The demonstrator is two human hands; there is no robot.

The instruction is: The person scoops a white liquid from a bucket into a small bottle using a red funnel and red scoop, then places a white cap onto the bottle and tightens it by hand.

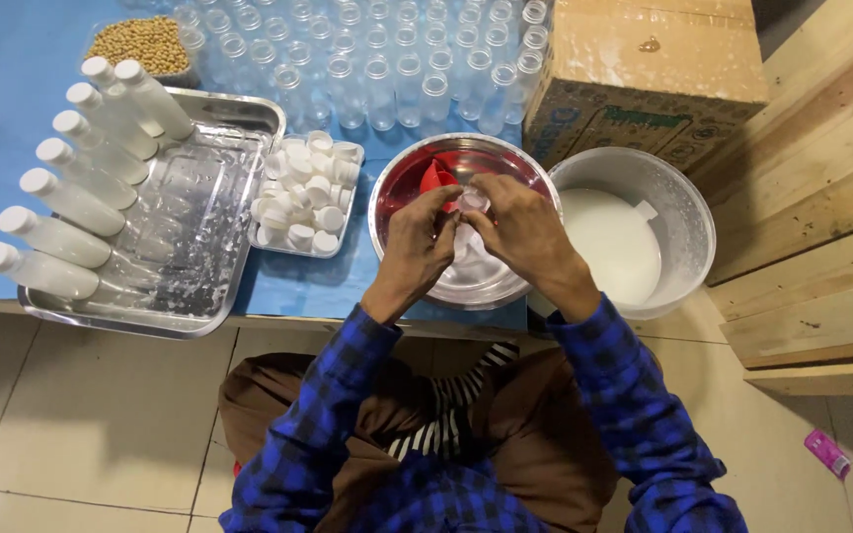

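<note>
Over metal bowl (402, 188): bottle (470, 229) between hands (471, 232)

1. Blue-and-black checked flannel sleeves (634, 395), over plain brown trousers (535, 434).
2. Round shiny steel bowl (402, 192), its inside reflecting red, with a red plastic funnel (436, 176) in it.
3. White liquid in the round translucent plastic bucket (688, 212).
4. Filled plastic bottles (71, 202) look milky white, white caps too.
5. Bright blue table covering (12, 69), tan soybeans (140, 44), plain brown cardboard box (644, 69).
6. Small pink wrapper (827, 453) on the beige floor tiles (101, 434).
</note>
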